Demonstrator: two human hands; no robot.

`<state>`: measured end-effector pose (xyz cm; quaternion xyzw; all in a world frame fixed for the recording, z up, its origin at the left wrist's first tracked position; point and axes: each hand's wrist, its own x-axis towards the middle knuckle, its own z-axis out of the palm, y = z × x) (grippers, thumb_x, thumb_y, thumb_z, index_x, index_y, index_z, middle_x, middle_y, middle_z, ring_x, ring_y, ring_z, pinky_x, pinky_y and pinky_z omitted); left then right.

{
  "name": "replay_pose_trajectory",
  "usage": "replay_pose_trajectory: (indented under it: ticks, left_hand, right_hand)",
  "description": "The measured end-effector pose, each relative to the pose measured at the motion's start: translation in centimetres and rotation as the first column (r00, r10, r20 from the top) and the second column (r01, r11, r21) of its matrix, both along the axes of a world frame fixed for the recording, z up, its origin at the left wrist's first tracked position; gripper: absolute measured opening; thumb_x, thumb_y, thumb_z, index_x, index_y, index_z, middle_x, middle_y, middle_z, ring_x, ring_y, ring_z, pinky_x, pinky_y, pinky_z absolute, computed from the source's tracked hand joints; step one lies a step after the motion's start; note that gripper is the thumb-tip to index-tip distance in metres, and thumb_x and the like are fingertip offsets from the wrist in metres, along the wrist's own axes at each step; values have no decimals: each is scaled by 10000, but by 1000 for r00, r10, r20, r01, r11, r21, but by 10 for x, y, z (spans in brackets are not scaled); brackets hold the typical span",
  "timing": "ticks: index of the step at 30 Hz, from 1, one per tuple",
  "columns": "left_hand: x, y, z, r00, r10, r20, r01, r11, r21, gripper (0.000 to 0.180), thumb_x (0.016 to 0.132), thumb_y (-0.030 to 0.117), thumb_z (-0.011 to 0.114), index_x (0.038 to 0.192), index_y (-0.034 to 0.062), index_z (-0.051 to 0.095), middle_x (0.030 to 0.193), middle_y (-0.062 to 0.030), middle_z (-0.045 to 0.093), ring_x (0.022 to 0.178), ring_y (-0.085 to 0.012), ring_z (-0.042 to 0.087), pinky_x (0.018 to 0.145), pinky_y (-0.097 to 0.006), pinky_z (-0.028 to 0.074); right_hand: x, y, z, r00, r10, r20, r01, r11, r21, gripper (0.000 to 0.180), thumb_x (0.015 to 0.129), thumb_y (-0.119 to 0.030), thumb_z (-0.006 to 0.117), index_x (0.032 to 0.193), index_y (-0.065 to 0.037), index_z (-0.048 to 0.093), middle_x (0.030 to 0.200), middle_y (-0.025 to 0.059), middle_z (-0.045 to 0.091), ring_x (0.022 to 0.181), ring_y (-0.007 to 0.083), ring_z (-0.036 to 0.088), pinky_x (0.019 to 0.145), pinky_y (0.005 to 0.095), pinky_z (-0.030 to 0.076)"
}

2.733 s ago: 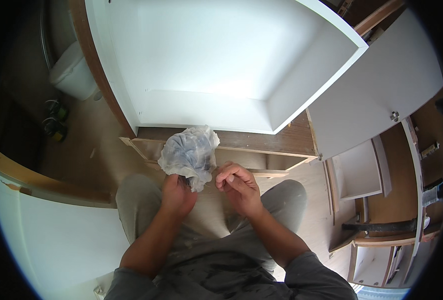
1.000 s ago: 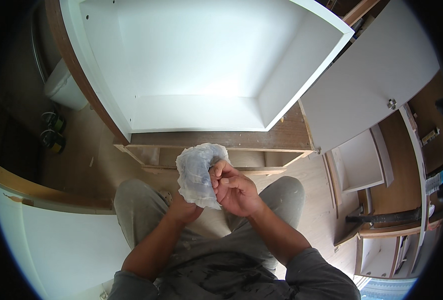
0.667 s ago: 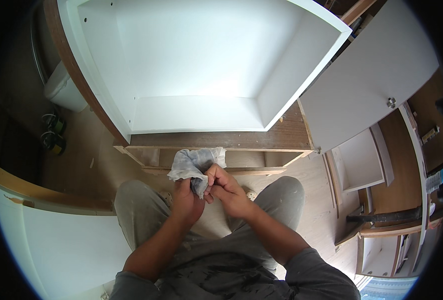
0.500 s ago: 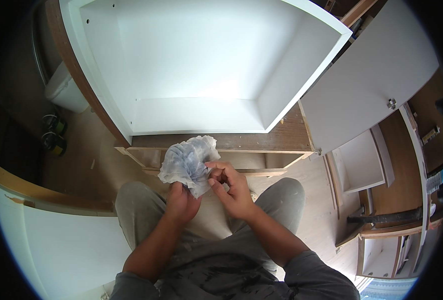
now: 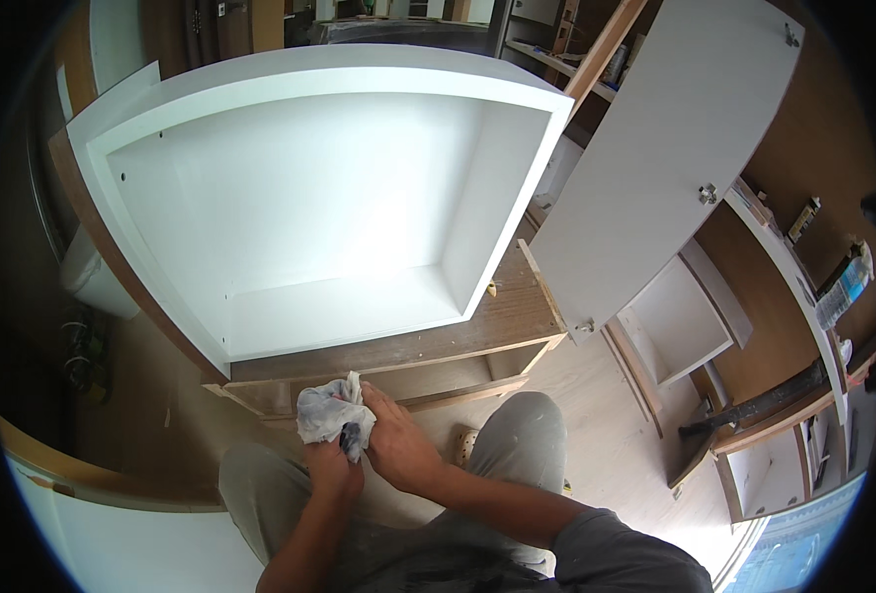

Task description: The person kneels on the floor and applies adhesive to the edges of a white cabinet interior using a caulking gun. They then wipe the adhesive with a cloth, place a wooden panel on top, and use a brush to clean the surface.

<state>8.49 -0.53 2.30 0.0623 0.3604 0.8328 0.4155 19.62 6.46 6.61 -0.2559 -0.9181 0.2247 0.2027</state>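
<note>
Between my knees I hold a crumpled whitish rag [image 5: 324,412] with grey-blue stains and a dark patch low on its right side. My left hand [image 5: 333,470] grips it from below, its fingers mostly hidden under the folds. On the right side, my right hand [image 5: 398,442] is closed against the cloth with fingers bent together. Just beyond the rag stands a white open-fronted cabinet box [image 5: 329,208], resting on a low brown wooden frame [image 5: 398,351].
A white door panel [image 5: 670,148] with metal hinges leans at the right. Beyond it lie a small white cabinet box [image 5: 675,316] and a shelf with a clear bottle [image 5: 848,287]. A white bucket [image 5: 92,277] stands at the left; a white panel [image 5: 141,549] is at the lower left.
The spread rag is now bunched up smaller, and my right hand has closed round its side. Both hands sit lower and further left as the view has tilted up and shifted.
</note>
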Motion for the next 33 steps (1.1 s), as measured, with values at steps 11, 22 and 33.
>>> replay_pose_trajectory:
  ticks: [11,22,33]
  left_hand:
    - [-24,-3,11,900,121,-419,-174,981,-89,369,1024,74,539,1382,-10,520,1316,-145,614,1187,-254,634,997,-364,535]
    - [7,-3,10,432,10,-902,-145,988,-58,488,1007,195,656,1430,-6,517,1420,-138,574,1318,-264,558,1106,-412,450]
    - [-14,-21,33,608,-287,-740,-135,881,-453,347,1045,271,667,772,83,565,657,55,473,603,-38,396,566,-245,319]
  right_hand:
    - [13,8,9,809,-33,-587,-376,739,-560,173,956,-182,724,1022,-22,734,1451,160,573,1343,265,553,1091,366,473]
    - [38,-3,5,780,-366,-507,-500,122,-858,295,1068,-232,633,1313,-70,662,1200,-11,702,1085,60,628,917,272,530]
    - [187,123,103,149,-608,-780,-199,754,-626,217,932,61,733,1134,-10,695,1020,68,759,869,136,726,795,274,613]
